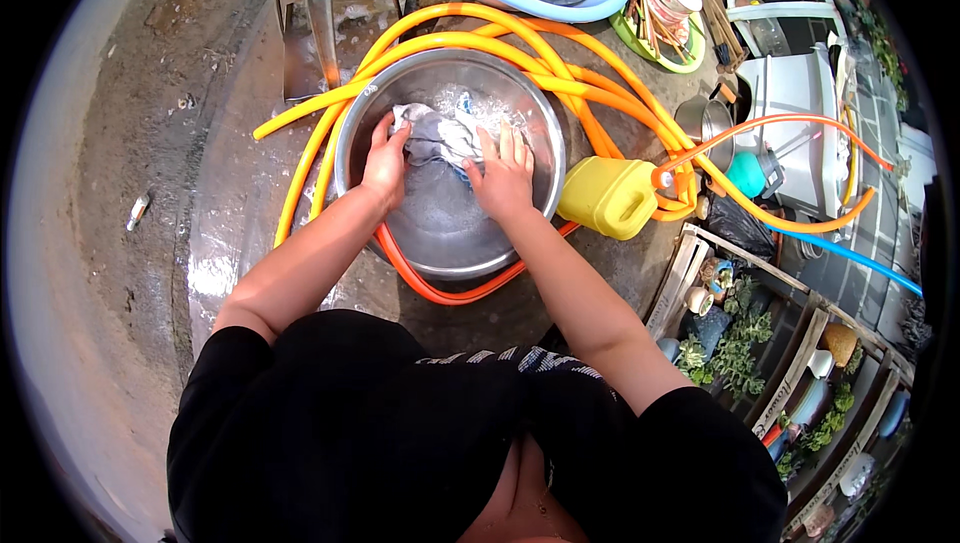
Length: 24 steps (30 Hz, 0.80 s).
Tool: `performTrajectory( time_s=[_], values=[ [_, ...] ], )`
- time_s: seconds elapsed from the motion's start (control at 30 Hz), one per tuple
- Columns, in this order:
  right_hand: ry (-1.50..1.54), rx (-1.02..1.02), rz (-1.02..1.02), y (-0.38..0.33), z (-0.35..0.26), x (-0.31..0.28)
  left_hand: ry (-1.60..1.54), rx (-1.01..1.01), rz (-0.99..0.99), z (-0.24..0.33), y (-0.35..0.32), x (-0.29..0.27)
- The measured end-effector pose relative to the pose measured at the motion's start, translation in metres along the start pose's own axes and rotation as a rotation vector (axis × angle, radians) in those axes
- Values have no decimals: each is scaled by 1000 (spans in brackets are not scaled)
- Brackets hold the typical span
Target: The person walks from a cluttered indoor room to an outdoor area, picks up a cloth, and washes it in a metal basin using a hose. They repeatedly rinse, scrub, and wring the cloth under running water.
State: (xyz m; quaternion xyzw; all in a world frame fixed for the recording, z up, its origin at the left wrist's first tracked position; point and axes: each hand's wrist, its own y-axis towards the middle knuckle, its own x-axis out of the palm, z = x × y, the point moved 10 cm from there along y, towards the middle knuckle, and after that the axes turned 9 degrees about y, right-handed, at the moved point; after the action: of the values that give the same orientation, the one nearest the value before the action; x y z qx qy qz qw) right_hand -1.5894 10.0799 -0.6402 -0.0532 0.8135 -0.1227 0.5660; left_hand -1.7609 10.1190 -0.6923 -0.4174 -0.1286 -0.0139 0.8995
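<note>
Both hands press wet cloth mid-basin; orange hose rings rim.

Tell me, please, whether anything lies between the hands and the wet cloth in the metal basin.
Nothing visible does. The left hand grips the wet cloth at its left edge, and the right hand presses on its right side, both inside the metal basin. The orange hose coils outside the basin's rim.
</note>
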Motion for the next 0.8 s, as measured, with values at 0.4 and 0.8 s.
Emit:
performTrajectory(
  time_s=[0.4,0.8],
  values=[
    [48,-27,-170,21,-39,4,65,-19,53,-4,0,-15],
    [55,-57,153,36,-26,-40,267,219,87,0,7,-17]
  ],
)
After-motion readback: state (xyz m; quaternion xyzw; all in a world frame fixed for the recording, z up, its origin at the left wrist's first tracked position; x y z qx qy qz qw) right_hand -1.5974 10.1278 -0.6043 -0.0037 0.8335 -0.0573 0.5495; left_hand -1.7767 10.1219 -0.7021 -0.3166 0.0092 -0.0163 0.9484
